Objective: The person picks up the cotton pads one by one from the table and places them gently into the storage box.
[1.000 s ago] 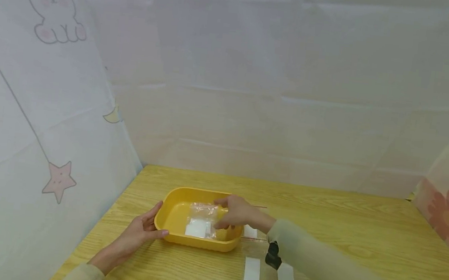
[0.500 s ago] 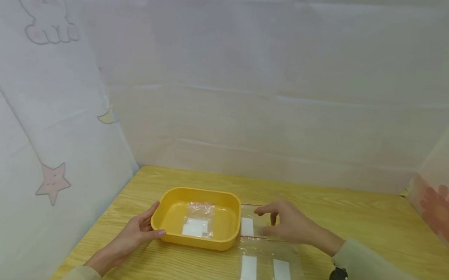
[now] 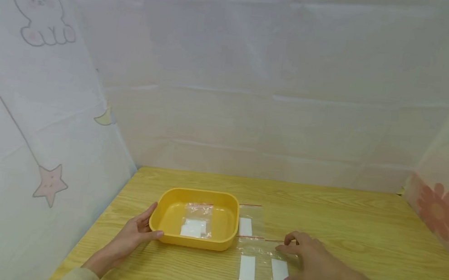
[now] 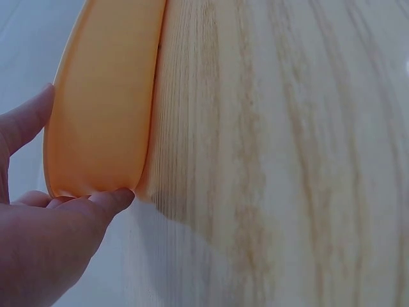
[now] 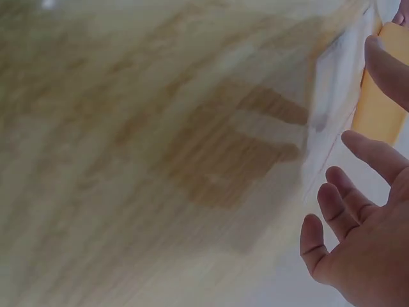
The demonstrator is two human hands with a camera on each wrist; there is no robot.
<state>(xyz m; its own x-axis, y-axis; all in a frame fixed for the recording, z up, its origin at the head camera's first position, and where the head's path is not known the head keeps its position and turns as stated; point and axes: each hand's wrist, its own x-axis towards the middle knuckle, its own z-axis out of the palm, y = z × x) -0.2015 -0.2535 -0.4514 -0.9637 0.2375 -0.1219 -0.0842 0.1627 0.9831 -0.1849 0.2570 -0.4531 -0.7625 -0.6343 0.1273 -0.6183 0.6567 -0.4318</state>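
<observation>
My left hand (image 3: 132, 236) holds the left end of a yellow tray (image 3: 195, 243), thumb along its near side and fingers bent round the end wall; the left wrist view shows the fingertips pressed to the plastic. The tray stands left of the middle, in the lower part of the head view, on a wood-grain table (image 3: 331, 215). Inside it lie clear bags (image 3: 197, 224) with white cards in them; they overlap, so I cannot tell how many there are.

My right hand (image 3: 314, 264) is at the lower right, over the right edge of a clear bag (image 3: 271, 252) that holds a white card (image 3: 279, 272). Its fingers are bent and apart, with thumb and forefinger spaced wide; my thumb tip is by the card's lower corner, and I cannot tell if it touches the plastic. In the right wrist view the fingers are spread and grip nothing.

Just left of that bag lies a second bag (image 3: 249, 248), its card (image 3: 247, 269) nearly straight up and down in the frame. Above these two, just beside the tray's right end, is a third bag (image 3: 256, 215), with a red line along its top edge.
</observation>
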